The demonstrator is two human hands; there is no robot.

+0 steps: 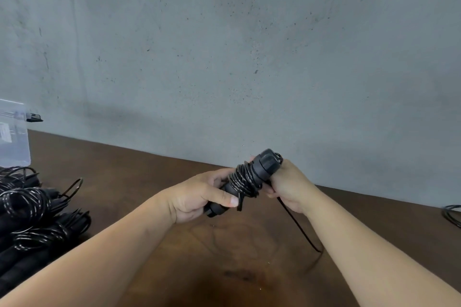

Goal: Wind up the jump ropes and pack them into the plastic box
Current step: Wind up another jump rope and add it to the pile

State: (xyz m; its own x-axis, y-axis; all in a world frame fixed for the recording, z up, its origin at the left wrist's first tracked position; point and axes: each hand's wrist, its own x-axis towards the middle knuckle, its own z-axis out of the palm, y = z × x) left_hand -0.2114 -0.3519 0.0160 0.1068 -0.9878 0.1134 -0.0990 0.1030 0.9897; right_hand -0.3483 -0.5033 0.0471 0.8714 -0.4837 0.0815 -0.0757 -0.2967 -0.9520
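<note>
Place: looks like a bare workshop or packing corner, hard to say closer.
Wall: raw grey concrete wall (pixel 249 45), pitted and speckled, fills the upper frame.
Surface: worn dark brown table (pixel 149 169) runs across the lower frame.
Stock: wound black jump ropes (pixel 32 217) heaped lower left, clear plastic box (pixel 13 132) behind them.

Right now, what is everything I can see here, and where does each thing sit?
Jump rope being wound: one, black, held above the table, cord coiled round its handles, a loose end trailing down.
Wound jump ropes: a pile, count unclear, black, table's left.
Plastic box: one, clear, far left, behind the pile.
Loose cord: one, black, right edge.
Table: one, dark brown.
Wall: grey, behind the table.
Left hand: grips the handles.
Right hand: holds the cord.
</note>
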